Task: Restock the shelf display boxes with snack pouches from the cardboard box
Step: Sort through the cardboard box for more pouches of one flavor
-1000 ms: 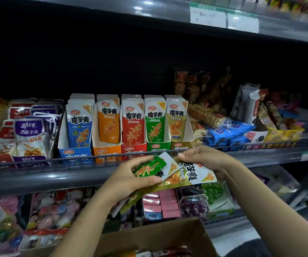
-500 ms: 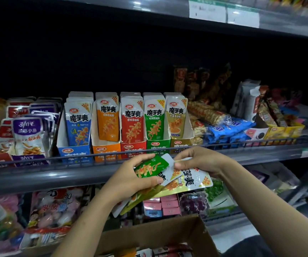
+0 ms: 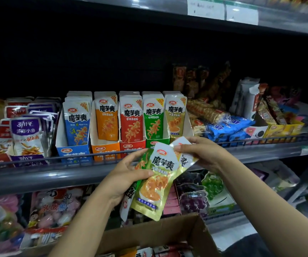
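My left hand [image 3: 125, 175] clamps a fanned stack of snack pouches [image 3: 155, 184] at centre frame, below the shelf display boxes [image 3: 105, 149]; my right hand [image 3: 203, 154] pinches the top pouch's corner. Peeling it off could loosen the slick stack into the cardboard box [image 3: 160, 236].

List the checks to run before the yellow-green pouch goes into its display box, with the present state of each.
1. Pouch held: ok. The left hand grips the yellow-green pouch with others behind it.
2. Top pouch separated: cannot tell. The right hand pinches the upper corners of the fanned pouches.
3. Matching box found: ok. The yellow-green display box stands at the right end of the row.
4. Room in that box: cannot tell; its depth is hidden.
5. Path over the shelf rail: ok, the pouches are in front of the rail.
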`<state>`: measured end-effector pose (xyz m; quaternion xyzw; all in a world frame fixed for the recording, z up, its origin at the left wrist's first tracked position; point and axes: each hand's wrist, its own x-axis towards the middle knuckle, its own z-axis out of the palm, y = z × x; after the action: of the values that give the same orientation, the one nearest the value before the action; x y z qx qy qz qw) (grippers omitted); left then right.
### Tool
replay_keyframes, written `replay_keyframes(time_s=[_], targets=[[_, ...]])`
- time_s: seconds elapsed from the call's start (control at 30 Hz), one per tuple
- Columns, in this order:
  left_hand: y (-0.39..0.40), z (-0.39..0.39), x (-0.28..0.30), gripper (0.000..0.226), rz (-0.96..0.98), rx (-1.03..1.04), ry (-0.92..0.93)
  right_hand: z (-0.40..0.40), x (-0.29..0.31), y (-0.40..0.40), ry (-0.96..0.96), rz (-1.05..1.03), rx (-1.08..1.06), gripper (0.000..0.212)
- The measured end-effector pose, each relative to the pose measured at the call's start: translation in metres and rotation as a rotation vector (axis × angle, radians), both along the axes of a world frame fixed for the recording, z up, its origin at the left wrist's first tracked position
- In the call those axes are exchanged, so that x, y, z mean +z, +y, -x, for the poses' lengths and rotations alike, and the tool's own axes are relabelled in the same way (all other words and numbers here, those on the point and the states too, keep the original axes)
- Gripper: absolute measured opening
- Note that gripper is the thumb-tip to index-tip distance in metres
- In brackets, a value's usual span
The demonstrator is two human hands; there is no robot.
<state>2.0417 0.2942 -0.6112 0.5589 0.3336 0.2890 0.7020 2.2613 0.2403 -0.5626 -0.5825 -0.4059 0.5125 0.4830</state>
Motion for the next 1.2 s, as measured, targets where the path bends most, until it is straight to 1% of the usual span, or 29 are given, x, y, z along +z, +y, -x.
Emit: replay_keyframes(time_s=[0.03,0.13,0.2,0.23,0.33,0.37,0.43,0.53,0.6,0.73,0.83,0.93,1.0,1.07,1.1,1.2], targets=[[0.0,-0.001,-0.002,0.062,-0.003,0.049,-0.016,0.004,-0.005,-0.001,0.042,-0.041,-0.056,0.03],[-0.002,-0.006,-0.005,0.064,-0.018,0.17,-0.058,0.023,-0.022,-0.007,0.124,-0.108,-0.156,0.05],[-0.006,-0.009,-0.005,0.064,-0.035,0.226,-0.087,0.034,-0.033,-0.009,0.22,-0.116,-0.201,0.053],[-0.008,-0.011,-0.005,0.063,-0.036,0.242,-0.101,0.04,-0.036,-0.009,0.231,-0.112,-0.202,0.049],[-0.014,-0.015,-0.007,0.065,-0.041,0.248,-0.101,0.051,-0.04,-0.009,0.07,-0.114,-0.191,0.023],[-0.016,-0.016,-0.007,0.068,-0.043,0.241,-0.091,0.051,-0.04,-0.009,0.026,-0.137,-0.211,0.021],[-0.02,-0.016,-0.004,0.077,-0.051,0.233,-0.073,0.051,-0.037,-0.008,-0.038,-0.176,-0.259,0.026],[-0.023,-0.016,0.002,0.089,-0.116,0.247,-0.019,0.045,-0.035,-0.006,-0.172,-0.185,-0.285,0.029],[-0.023,-0.015,0.004,0.086,-0.145,0.247,0.001,0.043,-0.034,-0.006,-0.223,-0.198,-0.28,0.028],[-0.023,-0.016,0.004,0.07,-0.085,0.226,-0.011,0.047,-0.034,-0.007,-0.251,-0.247,-0.237,0.028],[-0.025,-0.02,0.004,0.055,-0.028,0.2,-0.084,0.055,-0.036,-0.007,-0.343,-0.293,-0.279,0.019],[-0.025,-0.022,0.001,0.054,-0.054,0.203,-0.1,0.058,-0.039,-0.004,-0.426,-0.323,-0.377,0.019],[-0.025,-0.022,-0.001,0.058,-0.095,0.2,-0.07,0.06,-0.037,-0.002,-0.462,-0.326,-0.423,0.022],[-0.025,-0.024,-0.001,0.059,-0.134,0.217,-0.037,0.061,-0.035,-0.001,-0.447,-0.318,-0.423,0.024],[-0.025,-0.025,0.0,0.058,-0.142,0.241,-0.035,0.062,-0.034,0.0,-0.407,-0.306,-0.41,0.024],[-0.022,-0.027,0.003,0.056,-0.165,0.318,-0.025,0.057,-0.032,0.006,-0.201,-0.246,-0.323,0.02]])
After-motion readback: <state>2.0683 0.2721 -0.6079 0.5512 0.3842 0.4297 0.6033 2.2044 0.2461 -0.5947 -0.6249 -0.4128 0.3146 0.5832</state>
